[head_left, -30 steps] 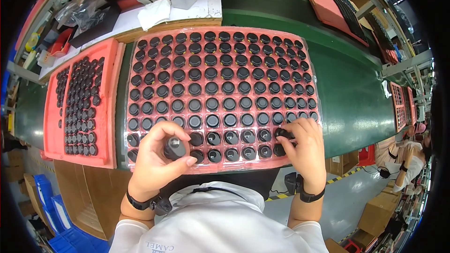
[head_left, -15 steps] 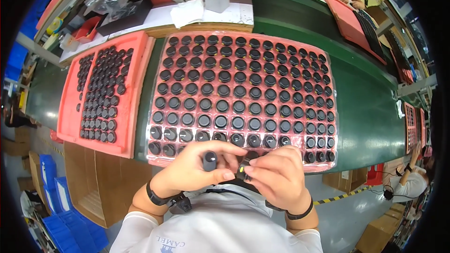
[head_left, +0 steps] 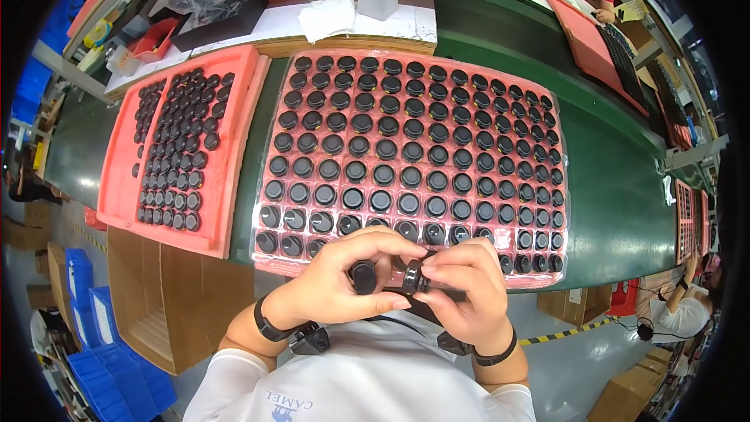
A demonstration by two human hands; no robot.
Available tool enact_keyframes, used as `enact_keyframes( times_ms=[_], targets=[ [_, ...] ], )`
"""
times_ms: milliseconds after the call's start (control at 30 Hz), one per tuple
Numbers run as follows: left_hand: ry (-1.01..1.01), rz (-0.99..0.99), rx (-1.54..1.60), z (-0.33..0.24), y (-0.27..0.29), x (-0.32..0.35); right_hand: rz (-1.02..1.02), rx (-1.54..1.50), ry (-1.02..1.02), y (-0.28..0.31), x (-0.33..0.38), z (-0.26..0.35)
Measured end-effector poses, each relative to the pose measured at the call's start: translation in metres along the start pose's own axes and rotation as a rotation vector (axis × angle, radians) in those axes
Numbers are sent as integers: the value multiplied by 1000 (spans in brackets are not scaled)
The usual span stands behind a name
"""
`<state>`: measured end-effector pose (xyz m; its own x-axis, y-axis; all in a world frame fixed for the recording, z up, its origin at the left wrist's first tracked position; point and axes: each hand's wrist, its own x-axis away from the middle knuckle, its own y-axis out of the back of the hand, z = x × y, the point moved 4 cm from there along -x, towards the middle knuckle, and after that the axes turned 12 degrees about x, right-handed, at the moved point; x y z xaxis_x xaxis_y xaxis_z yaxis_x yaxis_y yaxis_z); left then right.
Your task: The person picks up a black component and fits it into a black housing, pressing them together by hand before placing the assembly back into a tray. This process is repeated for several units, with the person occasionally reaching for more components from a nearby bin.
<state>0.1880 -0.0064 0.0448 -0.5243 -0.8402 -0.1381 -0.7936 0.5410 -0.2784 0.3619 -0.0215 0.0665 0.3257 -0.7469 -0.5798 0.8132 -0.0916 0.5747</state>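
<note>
A small black cylindrical part (head_left: 363, 276) sits gripped in the left hand (head_left: 344, 277), just beside a black ring-shaped part (head_left: 412, 277) pinched by the right hand (head_left: 466, 291). Both hands meet over the near edge of the large pink tray (head_left: 406, 59) of black round parts, which lies on the green tabletop (head_left: 617, 187). A smaller pink tray (head_left: 117, 187) lies to the left.

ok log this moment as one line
left hand: holds black cylinder part | right hand: holds black round part | parts held together over near edge of pink tray
</note>
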Motion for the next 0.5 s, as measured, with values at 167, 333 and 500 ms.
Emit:
enact_keyframes(
  times_ms=[167, 333, 500],
  targets=[
    [-16, -13, 30, 6, 3, 3, 46, 91, 72, 0, -1, 0],
    [29, -59, 138, 10, 6, 5, 60, -386, -282, -1, 7, -15],
    [165, -139, 328, 5, 5, 2, 117, -1276, -650, -20, 22, -31]
  ],
)
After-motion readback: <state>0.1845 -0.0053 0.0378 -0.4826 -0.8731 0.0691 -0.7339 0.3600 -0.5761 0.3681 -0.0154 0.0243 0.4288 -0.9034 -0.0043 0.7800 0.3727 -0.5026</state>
